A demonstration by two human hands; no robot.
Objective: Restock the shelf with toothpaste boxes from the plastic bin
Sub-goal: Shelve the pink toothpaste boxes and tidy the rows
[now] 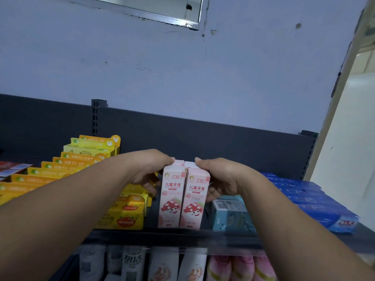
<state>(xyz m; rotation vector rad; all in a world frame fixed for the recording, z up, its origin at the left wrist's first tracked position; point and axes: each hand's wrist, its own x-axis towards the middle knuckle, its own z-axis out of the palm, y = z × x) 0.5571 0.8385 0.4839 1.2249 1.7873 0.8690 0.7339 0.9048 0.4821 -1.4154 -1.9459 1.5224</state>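
wall [203,78]: pale blue, cracked.
shelf [162,238]: dark metal, dark back panel.
pink boxes [171,197]: two, upright, touching, at the front edge; strawberry cartoon.
gaps: narrow strips beside yellow boxes [121,216] and light blue box [229,213].
left hand [146,169]: clasps the pair's left side.
right hand [221,177]: clasps its right side.

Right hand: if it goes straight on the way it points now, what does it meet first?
The right hand grips the right pink toothpaste box, so that comes first. Behind it the way looks free to the dark back panel, depth unclear.
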